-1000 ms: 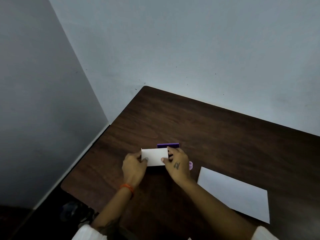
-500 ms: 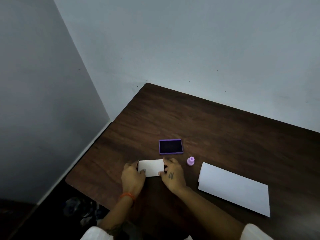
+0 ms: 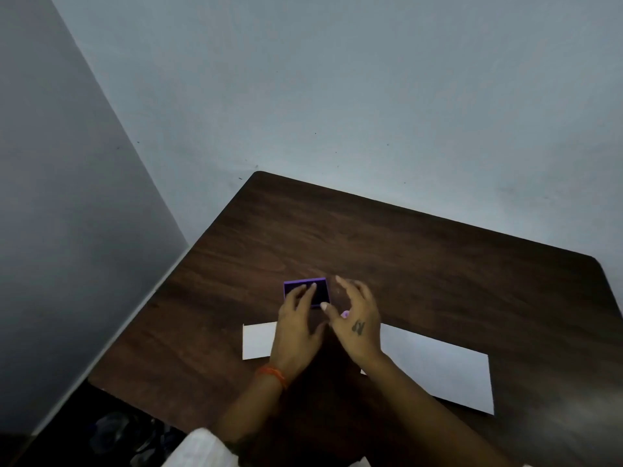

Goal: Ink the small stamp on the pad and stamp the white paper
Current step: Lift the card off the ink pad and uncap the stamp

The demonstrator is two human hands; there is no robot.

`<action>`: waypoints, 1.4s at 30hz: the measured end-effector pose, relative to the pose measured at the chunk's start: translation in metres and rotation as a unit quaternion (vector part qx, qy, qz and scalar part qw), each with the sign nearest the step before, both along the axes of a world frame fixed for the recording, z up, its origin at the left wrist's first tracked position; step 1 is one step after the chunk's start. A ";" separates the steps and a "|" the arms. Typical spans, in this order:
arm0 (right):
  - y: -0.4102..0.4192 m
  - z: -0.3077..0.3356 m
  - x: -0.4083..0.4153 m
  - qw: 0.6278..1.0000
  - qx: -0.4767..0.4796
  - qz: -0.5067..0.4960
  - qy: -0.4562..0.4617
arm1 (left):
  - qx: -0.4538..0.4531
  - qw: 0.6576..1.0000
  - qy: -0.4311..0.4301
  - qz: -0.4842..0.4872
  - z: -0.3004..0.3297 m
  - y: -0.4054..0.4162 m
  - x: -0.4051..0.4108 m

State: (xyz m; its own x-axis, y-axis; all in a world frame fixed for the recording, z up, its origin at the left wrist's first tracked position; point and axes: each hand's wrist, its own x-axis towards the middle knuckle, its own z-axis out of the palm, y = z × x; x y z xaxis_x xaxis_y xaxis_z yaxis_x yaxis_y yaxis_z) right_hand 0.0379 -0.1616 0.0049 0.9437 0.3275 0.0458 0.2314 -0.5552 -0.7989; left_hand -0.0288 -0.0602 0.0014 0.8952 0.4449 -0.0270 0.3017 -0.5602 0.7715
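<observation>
Dark brown wood-grain rectangular tabletop (image 3: pixel 421 264), smooth, rounded corners, set into the corner of plain pale grey walls (image 3: pixel 337 79). Large white paper sheet (image 3: pixel 438 369), flat, rectangular, matte, lying on the near right of the table. Smaller white rectangular card (image 3: pixel 258 340), flat, near left, partly under the left wrist. Left hand (image 3: pixel 296 328), orange thread band at the wrist, fingers extended and loosely spread, empty, its fingertips over the ink pad. Right hand (image 3: pixel 355 318), small dark mark on its back, fingers spread wide and curved, empty. Purple-framed rectangular ink pad (image 3: pixel 322 291), dark inked surface, uncovered, mid-table. Small lilac plastic stamp (image 3: pixel 345 314), mostly hidden under the right hand, beside the pad.
</observation>
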 end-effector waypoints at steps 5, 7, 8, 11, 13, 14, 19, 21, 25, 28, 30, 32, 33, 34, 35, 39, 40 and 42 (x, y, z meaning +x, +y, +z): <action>-0.026 -0.015 0.007 0.997 -0.030 -0.023 0.063 | -0.031 0.996 0.060 -0.060 -0.013 -0.020 0.017; -0.030 -0.019 0.009 0.996 -0.033 -0.010 0.080 | -0.042 0.995 0.060 -0.065 -0.017 -0.024 0.021; -0.031 -0.021 0.010 0.996 -0.036 -0.003 0.082 | -0.045 0.995 0.057 -0.066 -0.018 -0.025 0.023; -0.030 -0.026 0.011 0.995 -0.051 -0.001 0.086 | -0.025 0.996 0.059 -0.065 -0.023 -0.028 0.029; -0.030 -0.030 0.011 0.995 -0.052 0.000 0.082 | -0.018 0.996 0.062 -0.061 -0.026 -0.028 0.032; -0.030 -0.031 0.010 0.996 -0.051 0.002 0.076 | -0.017 0.996 0.062 -0.060 -0.027 -0.028 0.033; -0.030 -0.031 0.014 0.996 -0.045 0.027 0.074 | -0.019 0.996 0.057 -0.064 -0.033 -0.026 0.033; -0.031 -0.026 0.016 0.995 -0.020 0.033 0.091 | -0.032 0.996 0.048 -0.064 -0.031 -0.024 0.034; -0.037 -0.010 0.019 0.970 0.110 -0.005 0.218 | -0.111 0.992 0.009 -0.061 -0.020 -0.014 0.030; -0.041 -0.002 0.017 0.915 0.194 -0.024 0.353 | -0.171 0.983 -0.014 -0.059 -0.014 -0.010 0.023; -0.041 0.002 0.015 0.895 0.221 -0.041 0.384 | -0.192 0.980 -0.027 -0.050 -0.009 -0.010 0.019; -0.041 0.006 0.013 0.892 0.230 -0.060 0.385 | -0.204 0.977 -0.036 -0.043 -0.005 -0.011 0.017; -0.041 0.008 0.012 0.891 0.233 -0.066 0.384 | -0.208 0.976 -0.039 -0.042 -0.003 -0.012 0.016; -0.041 0.009 0.013 0.888 0.238 -0.069 0.387 | -0.212 0.975 -0.043 -0.040 -0.001 -0.013 0.016; -0.041 0.011 0.013 0.884 0.246 -0.069 0.392 | -0.217 0.974 -0.049 -0.036 0.001 -0.014 0.016; -0.045 0.017 0.016 0.859 0.292 -0.049 0.417 | -0.225 0.973 -0.060 -0.006 0.005 -0.013 0.014; -0.047 0.018 0.017 0.857 0.299 -0.040 0.418 | -0.223 0.973 -0.060 -0.003 0.006 -0.012 0.014; -0.048 0.020 0.017 0.860 0.299 -0.029 0.413 | -0.216 0.974 -0.062 -0.005 0.008 -0.012 0.014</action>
State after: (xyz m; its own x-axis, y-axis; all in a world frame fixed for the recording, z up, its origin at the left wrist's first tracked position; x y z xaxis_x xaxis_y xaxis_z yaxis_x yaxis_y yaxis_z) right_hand 0.0547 -0.2099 0.0246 0.7493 0.4297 -0.5039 -0.5663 0.0215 -0.8239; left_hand -0.0149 -0.0725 0.0096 0.9076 0.4073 -0.1016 0.1874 -0.1766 0.9663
